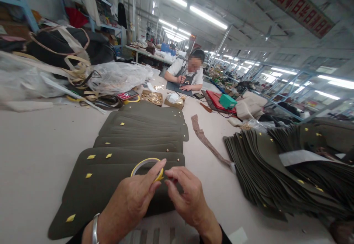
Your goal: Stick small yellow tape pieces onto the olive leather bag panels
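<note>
My left hand (135,194) grips a roll of yellow tape (134,171), its ring standing up above the thumb and fingers. Close by on the right, my right hand (186,190) has its thumb and fingertips bent together near the tape's loose end; whether anything is between them is too small to see. Under both hands lie overlapping dark olive panels (110,192), spread in a row away from me. Small yellow tape pieces (71,218) stick to several panels, and little gold studs (178,160) show along their right side.
Stacked dark panels (257,170) fan out at the right. A brown strip (206,140) lies between them and the row. Boxes of gold metal parts (152,97) stand farther back, before a seated co-worker (184,72). Plastic bags (118,76) and straps crowd the left.
</note>
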A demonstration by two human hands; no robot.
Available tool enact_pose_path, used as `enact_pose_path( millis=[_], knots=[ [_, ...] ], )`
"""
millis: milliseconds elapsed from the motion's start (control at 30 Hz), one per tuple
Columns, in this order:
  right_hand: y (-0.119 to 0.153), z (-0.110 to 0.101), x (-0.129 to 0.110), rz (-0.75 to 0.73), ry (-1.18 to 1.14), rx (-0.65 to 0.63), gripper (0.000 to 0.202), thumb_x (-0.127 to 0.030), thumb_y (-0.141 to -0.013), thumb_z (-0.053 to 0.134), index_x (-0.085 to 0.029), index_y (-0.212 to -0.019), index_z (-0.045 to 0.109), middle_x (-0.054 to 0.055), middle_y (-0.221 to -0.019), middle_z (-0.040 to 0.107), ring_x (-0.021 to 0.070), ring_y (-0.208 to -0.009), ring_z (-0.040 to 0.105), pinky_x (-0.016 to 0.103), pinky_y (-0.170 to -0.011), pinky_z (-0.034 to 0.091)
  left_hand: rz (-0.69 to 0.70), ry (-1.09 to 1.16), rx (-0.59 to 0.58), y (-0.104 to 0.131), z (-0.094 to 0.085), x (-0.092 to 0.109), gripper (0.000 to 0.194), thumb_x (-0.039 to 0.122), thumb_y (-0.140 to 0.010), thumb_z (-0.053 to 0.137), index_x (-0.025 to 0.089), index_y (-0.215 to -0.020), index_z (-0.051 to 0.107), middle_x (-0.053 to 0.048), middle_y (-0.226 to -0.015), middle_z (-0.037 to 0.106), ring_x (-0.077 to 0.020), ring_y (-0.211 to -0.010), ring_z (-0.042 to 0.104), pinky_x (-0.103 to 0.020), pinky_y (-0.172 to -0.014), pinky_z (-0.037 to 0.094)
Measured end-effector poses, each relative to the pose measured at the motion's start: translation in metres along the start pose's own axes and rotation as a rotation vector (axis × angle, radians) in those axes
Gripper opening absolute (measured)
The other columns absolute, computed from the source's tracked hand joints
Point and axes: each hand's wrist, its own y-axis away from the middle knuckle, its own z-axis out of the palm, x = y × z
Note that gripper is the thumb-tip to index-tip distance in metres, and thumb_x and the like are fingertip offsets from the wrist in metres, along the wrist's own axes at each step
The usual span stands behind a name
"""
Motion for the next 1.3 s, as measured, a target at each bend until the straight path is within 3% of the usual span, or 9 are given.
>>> enact_pose_path(
  millis=[200,367,500,567,733,800,867,1067,1300],
  knots=[
    [0.001,0.009,0.001,-0.120,0.132,-0.055,0.018,-0.007,-0.088,0.047,-0.019,-0.092,0.059,0.005,-0.083,0.066,0.0166,-0.078,0.059,0.029,-0.071,0.049,0.022,-0.018,-0.011,0.006,0.002,0.004,0.042,0.023,-0.099,0.035,0.015,-0.139,0.030,-0.006,-0.100,0.073,-0.0132,-0.069,0.068,-0.023,-0.064,0.053],
    [0.007,0.016,0.005,-0.191,0.239,0.061,0.017,-0.006,-0.085,0.046,-0.020,-0.084,0.056,0.003,-0.071,0.063,0.0153,-0.066,0.058,0.026,-0.062,0.047,0.023,0.055,-0.005,0.007,0.001,0.007,0.022,0.020,-0.098,0.034,0.020,-0.114,0.049,-0.001,-0.089,0.071,-0.0136,-0.070,0.068,-0.023,-0.062,0.051],
    [0.010,0.019,0.003,-0.172,0.226,0.127,0.017,-0.005,-0.081,0.047,-0.019,-0.081,0.059,0.003,-0.065,0.063,0.0141,-0.059,0.058,0.024,-0.057,0.047,-0.003,0.118,-0.067,0.006,0.002,0.007,0.020,0.015,-0.097,0.034,0.021,-0.096,0.053,0.001,-0.077,0.066,-0.0122,-0.064,0.064,-0.022,-0.057,0.046],
    [0.011,0.020,-0.001,-0.046,0.154,0.145,0.015,-0.008,-0.078,0.050,-0.019,-0.076,0.061,0.002,-0.063,0.063,0.0128,-0.055,0.057,0.023,-0.054,0.046,-0.002,0.107,-0.078,0.004,0.003,0.008,0.022,0.013,-0.095,0.034,0.021,-0.086,0.053,0.002,-0.069,0.060,-0.0125,-0.059,0.060,-0.023,-0.054,0.043],
    [0.010,0.024,0.006,0.644,-0.304,0.142,0.012,-0.023,-0.075,0.058,-0.017,-0.064,0.059,-0.002,-0.049,0.058,0.0108,-0.042,0.054,0.020,-0.042,0.042,0.072,0.090,0.026,-0.001,0.009,0.016,0.025,0.010,-0.093,0.036,0.021,-0.075,0.050,0.002,-0.063,0.054,-0.0131,-0.054,0.051,-0.026,-0.053,0.037],
    [0.008,0.021,0.019,0.802,-0.438,0.175,0.016,-0.030,-0.073,0.062,-0.016,-0.066,0.059,-0.003,-0.047,0.057,0.0109,-0.040,0.054,0.020,-0.041,0.043,0.079,0.074,0.035,-0.001,0.012,0.018,0.024,0.009,-0.092,0.037,0.021,-0.077,0.051,0.001,-0.063,0.054,-0.0140,-0.055,0.050,-0.027,-0.054,0.037],
    [0.008,0.015,0.033,0.866,-0.468,0.175,0.023,-0.037,-0.072,0.066,-0.014,-0.070,0.061,-0.001,-0.049,0.059,0.0110,-0.040,0.055,0.020,-0.042,0.044,0.048,0.000,-0.021,0.000,0.017,0.017,0.022,0.008,-0.091,0.038,0.021,-0.079,0.053,0.001,-0.066,0.056,-0.0155,-0.057,0.051,-0.028,-0.054,0.038],
    [0.006,0.005,0.052,0.786,-0.303,-0.001,0.030,-0.042,-0.080,0.064,-0.013,-0.079,0.070,0.002,-0.061,0.064,0.0125,-0.052,0.060,0.022,-0.050,0.051,-0.061,-0.134,-0.367,0.004,0.031,0.009,0.012,0.009,-0.088,0.051,0.020,-0.088,0.056,-0.002,-0.089,0.062,-0.0182,-0.080,0.055,-0.028,-0.068,0.045],
    [-0.004,0.011,0.047,0.473,0.127,-0.094,0.018,-0.020,-0.085,0.055,-0.018,-0.073,0.068,0.001,-0.066,0.066,0.0141,-0.060,0.061,0.023,-0.059,0.046,-0.093,-0.073,-0.394,0.006,0.035,0.009,0.012,0.010,-0.089,0.050,0.020,-0.089,0.055,-0.002,-0.089,0.060,-0.0189,-0.080,0.052,-0.031,-0.070,0.044]
  ],
)
